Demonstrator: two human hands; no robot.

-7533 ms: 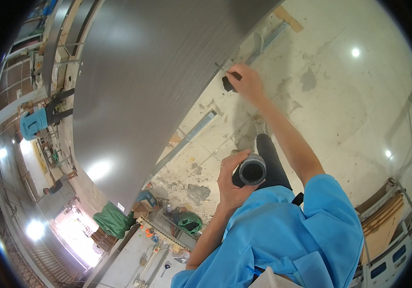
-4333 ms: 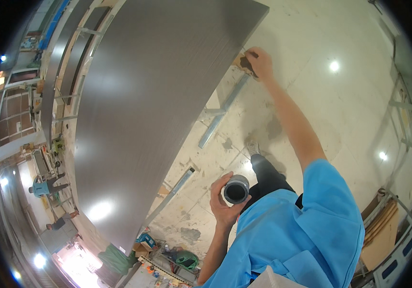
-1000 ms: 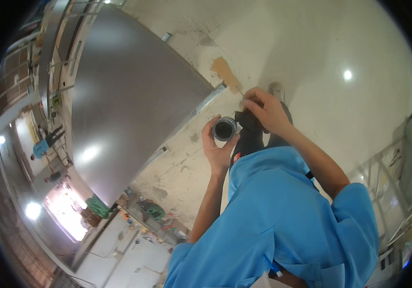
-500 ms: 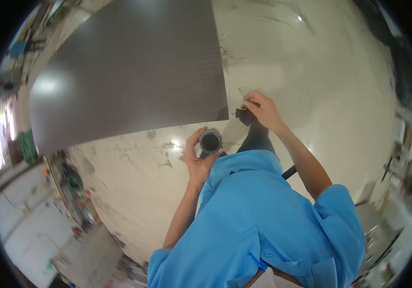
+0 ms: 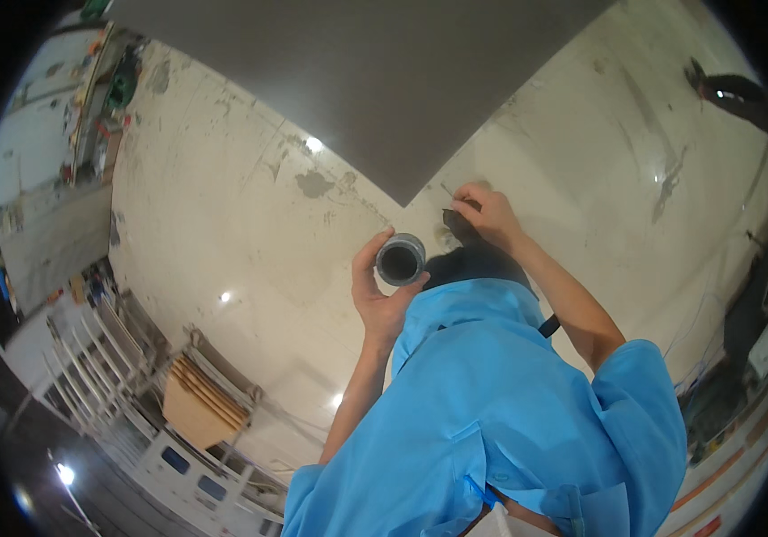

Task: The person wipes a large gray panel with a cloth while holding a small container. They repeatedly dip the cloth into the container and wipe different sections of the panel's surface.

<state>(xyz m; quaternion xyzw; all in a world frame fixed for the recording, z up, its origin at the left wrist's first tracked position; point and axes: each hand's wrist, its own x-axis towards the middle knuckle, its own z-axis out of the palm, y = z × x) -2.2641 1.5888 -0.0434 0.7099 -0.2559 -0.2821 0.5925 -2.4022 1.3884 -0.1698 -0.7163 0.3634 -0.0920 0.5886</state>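
My left hand [image 5: 380,291] is wrapped round a short dark grey cylindrical cup [image 5: 401,259], its round open mouth facing up. What lies inside the cup is too dark to make out. To the right, my right hand [image 5: 488,217] is closed in a pinch on a thin stick-like tool [image 5: 446,190], whose tip points up and left; its kind cannot be told. A large flat dark grey panel [image 5: 384,89] lies ahead, one corner pointing toward me just beyond the cup. Neither hand touches the panel.
The pale, shiny floor [image 5: 223,224] has scuffs and patches. At the lower left are a white rack [image 5: 89,367] and stacked brown boards [image 5: 203,403]. A grey bench [image 5: 55,228] stands on the left. At the upper right, another person's dark-clad leg and shoe [image 5: 728,94] show.
The view has swung to the left, and the panel's corner now points toward me. Both hands keep their holds, staying in front of my body. A person's leg has come into view at upper right.
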